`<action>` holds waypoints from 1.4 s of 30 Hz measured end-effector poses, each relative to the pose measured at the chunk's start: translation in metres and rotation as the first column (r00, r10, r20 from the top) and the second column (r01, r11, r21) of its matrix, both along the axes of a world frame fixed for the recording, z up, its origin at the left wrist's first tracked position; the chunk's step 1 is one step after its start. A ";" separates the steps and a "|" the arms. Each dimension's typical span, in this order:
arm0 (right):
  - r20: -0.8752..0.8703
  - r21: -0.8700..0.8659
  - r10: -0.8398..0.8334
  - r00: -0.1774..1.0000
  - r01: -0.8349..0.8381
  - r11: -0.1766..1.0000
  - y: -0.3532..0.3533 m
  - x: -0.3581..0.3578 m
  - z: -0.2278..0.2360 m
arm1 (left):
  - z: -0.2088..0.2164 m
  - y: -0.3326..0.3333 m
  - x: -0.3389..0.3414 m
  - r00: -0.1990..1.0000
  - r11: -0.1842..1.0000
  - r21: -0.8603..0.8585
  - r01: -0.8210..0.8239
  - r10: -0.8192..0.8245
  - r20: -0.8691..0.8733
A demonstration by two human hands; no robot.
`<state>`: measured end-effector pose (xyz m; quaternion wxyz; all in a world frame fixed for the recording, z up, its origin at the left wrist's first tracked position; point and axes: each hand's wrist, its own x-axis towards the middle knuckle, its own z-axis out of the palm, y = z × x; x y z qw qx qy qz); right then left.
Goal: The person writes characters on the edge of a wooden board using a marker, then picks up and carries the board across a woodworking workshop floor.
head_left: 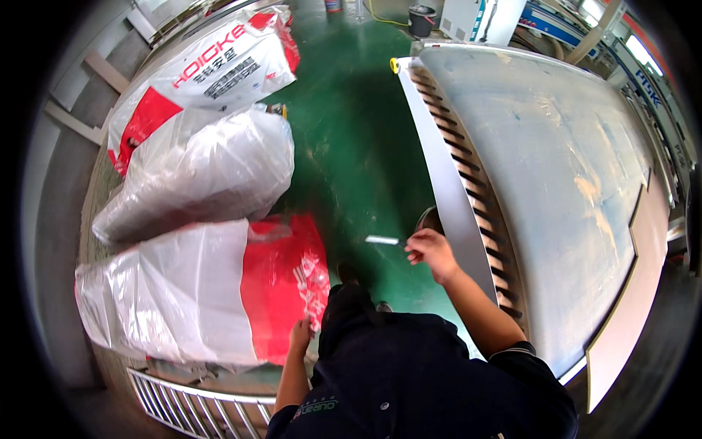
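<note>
A large bundle in a white and red plastic bag [175, 293] lies at my left. At the red end's near edge, my left hand [300, 336] has its fingers closed on the plastic. My right hand [431, 252] is raised over the green floor, fingers curled into a pinch. Just left of those fingertips shows a thin pale strip [382, 240], slightly blurred. A small dark gap lies between strip and fingers, so I cannot tell if they are joined.
Beyond are a clear-wrapped bundle [212, 164] and a printed white and red bag [227, 66]. A metal rail rack [197, 410] stands near left. A wide grey-topped table [541, 168] with a slotted edge borders my right. A black bucket [422, 22] stands far off.
</note>
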<state>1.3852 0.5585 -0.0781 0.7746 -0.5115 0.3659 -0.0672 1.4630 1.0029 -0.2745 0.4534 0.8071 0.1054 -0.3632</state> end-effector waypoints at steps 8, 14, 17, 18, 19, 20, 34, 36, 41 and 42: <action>0.072 0.013 -0.544 0.836 0.545 0.838 -0.158 0.145 0.013 | -0.152 0.022 0.178 0.756 0.759 0.191 0.623 -0.646 0.103; 0.128 -0.019 -0.569 0.812 0.576 0.817 -0.209 0.252 0.024 | -0.081 -0.144 0.406 0.850 0.881 0.083 0.466 -0.471 0.235; 0.117 0.010 -0.534 0.837 0.537 0.844 -0.214 0.311 0.010 | -0.005 -0.254 0.486 0.944 0.934 -0.163 0.319 -0.296 0.148; 0.108 0.014 -0.519 0.848 0.520 0.854 -0.214 0.334 0.003 | 0.017 -0.291 0.507 0.961 0.935 -0.221 0.277 -0.266 0.081; 0.091 0.028 -0.510 0.855 0.510 0.860 -0.211 0.358 0.002 | 0.046 -0.332 0.516 0.964 0.908 -0.324 0.264 -0.261 0.053; 0.080 0.034 -0.483 0.872 0.481 0.876 -0.209 0.382 -0.001 | 0.080 -0.371 0.522 0.966 0.874 -0.421 0.244 -0.257 0.026; -0.045 -0.494 -0.022 0.999 -0.003 0.870 -0.361 0.586 0.009 | 0.166 -0.710 0.674 0.854 0.638 -0.593 0.491 -0.486 0.184; -0.014 -0.418 -0.127 0.992 0.110 0.902 -0.380 0.578 0.013 | 0.162 -0.757 0.690 0.831 0.645 -0.573 0.505 -0.543 0.120; -0.228 -0.182 -0.391 0.892 0.355 0.917 -0.391 0.539 0.027 | 0.119 -0.925 0.707 0.518 0.446 -0.514 0.733 -0.855 -0.003; -0.228 -0.195 -0.485 0.844 0.449 0.872 -0.387 0.535 0.019 | 0.106 -0.958 0.701 0.485 0.419 -0.556 0.718 -0.874 -0.032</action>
